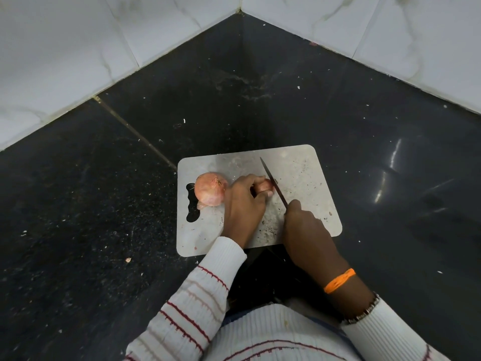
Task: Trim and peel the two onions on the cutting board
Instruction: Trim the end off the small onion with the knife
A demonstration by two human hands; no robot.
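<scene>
Black stone counter (338, 121), grey cutting board (299, 168); no legible writing. Left hand (243, 204) grips small onion (266, 187); right hand (305, 227) clasps knife (273, 181), blade against it. Second onion (210, 188) just beside, unpeeled.

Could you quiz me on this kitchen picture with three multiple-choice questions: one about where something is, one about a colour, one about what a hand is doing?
1. Where is the free onion?
A. On the cutting board, beside its handle hole
B. On the dark counter, off the board
C. In the right hand

2. What colour is the band on the right wrist?
A. Green
B. Orange
C. Blue

3. What is the left hand doing?
A. Resting flat on the counter
B. Holding the knife
C. Holding the second onion against the board

Answers:
1 A: the onion sits at the board's left end next to the cut-out.
2 B: the band shows bright orange.
3 C: its fingers curl over the onion while the right hand holds the knife at it.
</scene>
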